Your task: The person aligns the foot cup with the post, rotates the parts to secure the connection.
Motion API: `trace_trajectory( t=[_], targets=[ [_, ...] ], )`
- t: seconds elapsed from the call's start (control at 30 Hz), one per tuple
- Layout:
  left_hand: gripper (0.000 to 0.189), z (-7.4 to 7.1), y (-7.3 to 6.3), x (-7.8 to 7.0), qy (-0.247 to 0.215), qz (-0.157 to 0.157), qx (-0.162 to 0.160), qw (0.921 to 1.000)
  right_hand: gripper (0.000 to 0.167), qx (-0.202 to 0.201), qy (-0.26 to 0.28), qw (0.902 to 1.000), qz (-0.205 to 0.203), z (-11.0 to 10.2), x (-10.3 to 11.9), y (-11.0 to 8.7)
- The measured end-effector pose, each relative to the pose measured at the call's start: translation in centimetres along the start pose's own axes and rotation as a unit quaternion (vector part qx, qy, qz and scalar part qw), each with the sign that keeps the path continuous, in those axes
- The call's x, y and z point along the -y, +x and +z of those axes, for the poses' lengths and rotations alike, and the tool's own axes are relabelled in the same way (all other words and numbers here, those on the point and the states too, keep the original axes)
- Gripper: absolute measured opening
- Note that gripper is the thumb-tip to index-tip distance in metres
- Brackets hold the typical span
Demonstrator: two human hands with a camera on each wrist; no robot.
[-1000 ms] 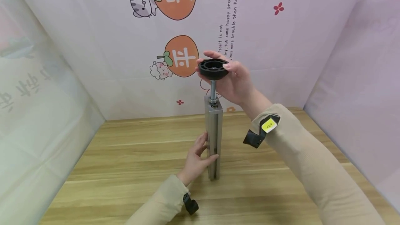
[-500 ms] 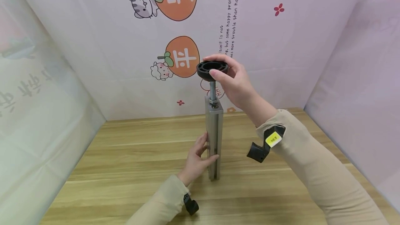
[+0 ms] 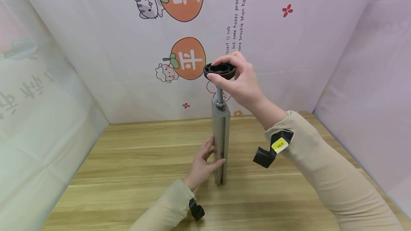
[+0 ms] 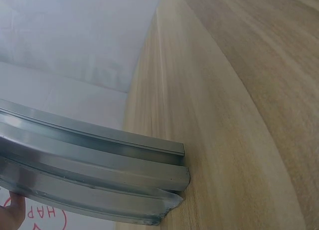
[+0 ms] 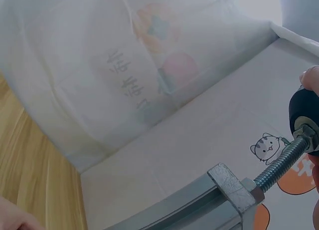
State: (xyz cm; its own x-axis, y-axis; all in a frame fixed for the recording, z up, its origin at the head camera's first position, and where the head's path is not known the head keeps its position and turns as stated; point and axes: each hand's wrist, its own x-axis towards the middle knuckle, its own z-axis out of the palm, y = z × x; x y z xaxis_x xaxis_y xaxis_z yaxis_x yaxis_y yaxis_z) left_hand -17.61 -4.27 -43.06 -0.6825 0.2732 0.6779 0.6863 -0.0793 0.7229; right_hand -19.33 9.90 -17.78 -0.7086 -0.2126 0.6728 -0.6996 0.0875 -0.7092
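Note:
An aluminium profile stands upright on the wooden table. My left hand grips its lower part, thumb across the front face. From the profile's top end rises a threaded rod with a hex nut at its base. A black round levelling foot sits on the rod's upper end, its ribbed hollow side facing up. My right hand pinches that foot by the rim between thumb and fingers. In the left wrist view, the profile's lower end meets the tabletop.
The wooden tabletop has white cloth walls behind and at both sides. Cartoon prints and lettering cover the back cloth. A wrist-camera mount is strapped to my right sleeve.
My right hand has shifted its hold on the foot: the thumb has swung from the right of the rim to its front left. The left hand and the profile have stayed put.

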Motion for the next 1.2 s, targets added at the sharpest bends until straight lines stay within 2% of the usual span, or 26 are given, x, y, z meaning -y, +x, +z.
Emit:
trace_trajectory(
  t=[0.13, 0.33, 0.63, 0.73, 0.87, 1.0, 1.07, 1.1, 1.2],
  targets=[
    [0.094, 0.0, -0.1, 0.0, 0.0, 0.004, 0.0, 1.0, 0.029, -0.01, -0.063, 0.998, -0.004, 0.1, 0.2, 0.1],
    [0.091, 0.0, -0.2, -0.1, 0.005, -0.014, -0.006, 0.9999, 0.032, -0.033, -0.135, 0.9896, -0.039, 0.5, 0.7, 0.1],
    [0.091, -0.1, -0.2, 0.1, 0.005, -0.005, -0.002, 1.0, 0.034, -0.057, -0.164, 0.9837, -0.046, 1.0, 1.3, 0.1],
    [0.091, -0.1, -0.1, 0.1, 0.002, -0.009, 0.0, 1.0, 0.039, -0.066, -0.156, 0.9839, -0.058, 0.9, 1.0, 0.1],
    [0.091, -0.1, -0.1, 0.0, -0.001, -0.01, 0.0, 0.9999, 0.041, -0.069, -0.102, 0.9906, -0.059, 0.5, 0.4, 0.0],
    [0.09, 0.0, 0.0, -0.1, 0.001, -0.007, -0.003, 1.0, 0.041, -0.038, 0.025, 0.9988, -0.016, 0.1, -0.3, 0.0],
    [0.091, 0.0, 0.0, -0.1, 0.0, -0.008, -0.003, 1.0, 0.04, -0.015, 0.108, 0.9941, 0.006, -0.1, -0.8, 0.1],
    [0.091, 0.0, 0.0, -0.1, 0.001, -0.008, -0.003, 1.0, 0.04, -0.003, 0.15, 0.9886, 0.013, -0.2, -1.0, 0.1],
    [0.092, 0.0, 0.0, -0.2, 0.003, -0.01, -0.003, 0.9999, 0.038, 0.041, 0.255, 0.9657, 0.027, -0.4, -1.6, 0.2]
  ],
)
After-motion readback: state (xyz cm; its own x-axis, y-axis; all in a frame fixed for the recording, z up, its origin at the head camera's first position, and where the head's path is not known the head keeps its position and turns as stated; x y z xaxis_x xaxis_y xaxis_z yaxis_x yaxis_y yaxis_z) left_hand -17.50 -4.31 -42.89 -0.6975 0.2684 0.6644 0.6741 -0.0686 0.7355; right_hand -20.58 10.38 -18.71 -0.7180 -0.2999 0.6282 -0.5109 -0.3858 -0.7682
